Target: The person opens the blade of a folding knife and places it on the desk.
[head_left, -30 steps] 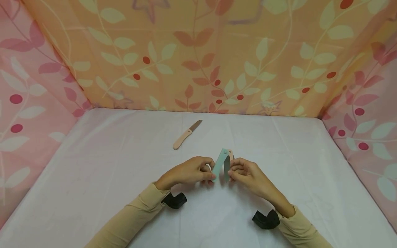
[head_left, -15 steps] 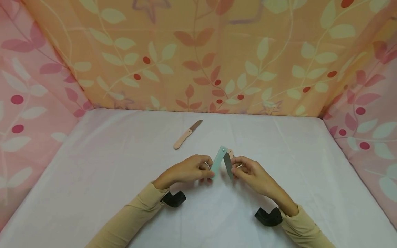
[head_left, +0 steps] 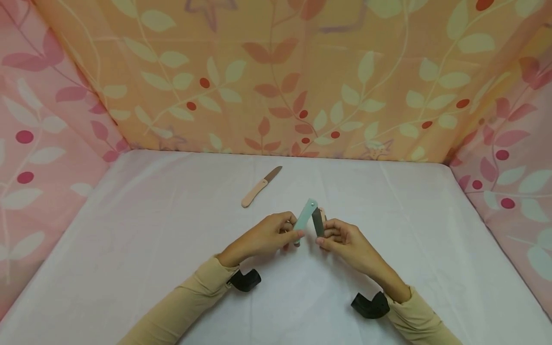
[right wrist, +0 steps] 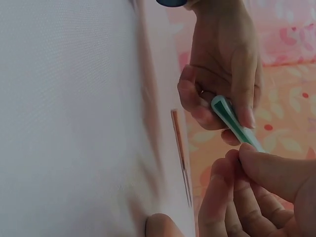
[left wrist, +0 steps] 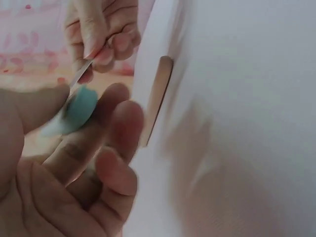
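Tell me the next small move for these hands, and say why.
Probably have the right hand swing the blade slightly farther from the mint-green handle: the blade stands only partly out, the right hand pinches it, and the left hand grips the handle. The peach-handled knife on the table lies opened out, which hints at opening.

A folding knife with a peach handle (head_left: 254,192) lies unfolded on the white-covered surface (head_left: 129,230), its blade pointing toward the rear and right; a second peach-coloured piece (head_left: 323,213), mostly hidden, is located nearer the front and to the right. An orange fabric panel (head_left: 336,62), printed with cream and reddish leaves and red dots, closes the rear edge. Pink leaf-printed panels bound the left side (head_left: 64,112) and right side (head_left: 530,158).
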A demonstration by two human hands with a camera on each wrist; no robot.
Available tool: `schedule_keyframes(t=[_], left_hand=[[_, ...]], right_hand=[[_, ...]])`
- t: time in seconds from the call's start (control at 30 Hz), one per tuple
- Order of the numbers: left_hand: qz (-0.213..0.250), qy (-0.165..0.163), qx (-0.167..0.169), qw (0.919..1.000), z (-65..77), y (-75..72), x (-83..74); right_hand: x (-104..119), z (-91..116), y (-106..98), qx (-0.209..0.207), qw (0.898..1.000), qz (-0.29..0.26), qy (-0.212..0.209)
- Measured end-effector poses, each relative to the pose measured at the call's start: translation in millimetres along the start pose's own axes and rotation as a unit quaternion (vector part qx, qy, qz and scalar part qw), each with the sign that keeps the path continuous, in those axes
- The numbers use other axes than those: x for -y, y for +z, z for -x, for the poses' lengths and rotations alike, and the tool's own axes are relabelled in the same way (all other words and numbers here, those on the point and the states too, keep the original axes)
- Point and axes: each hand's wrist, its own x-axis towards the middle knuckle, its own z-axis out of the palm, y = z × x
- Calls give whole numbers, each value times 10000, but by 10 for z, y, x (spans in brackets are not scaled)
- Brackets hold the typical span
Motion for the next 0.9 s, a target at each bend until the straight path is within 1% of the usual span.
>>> schedule_keyframes(t=[0.17,0.3,0.37,0.5,0.77,0.9], left_hand=[[82,185,-336,9992,-23,48,25],[97,412,-493,9979,-32,51,33],[100,481,-492,9976,-28,43,29],[80,517,-372,9979,-15,10,5],[-3,365,-266,9990,8,-75,-20],[-67,298,-252,9992,17,-95,-15]], right_hand=[[-7,-5,23,-112,9999,98,-47],[-11,-3,27,-253,9994,165,-157],[-7,-1,23,-300,9992,189,-199],[15,4,-6,-319,9989,250,-240],[50,14,-114,-276,9987,359,-238],[36,12,-161,-307,9977,557,-212]])
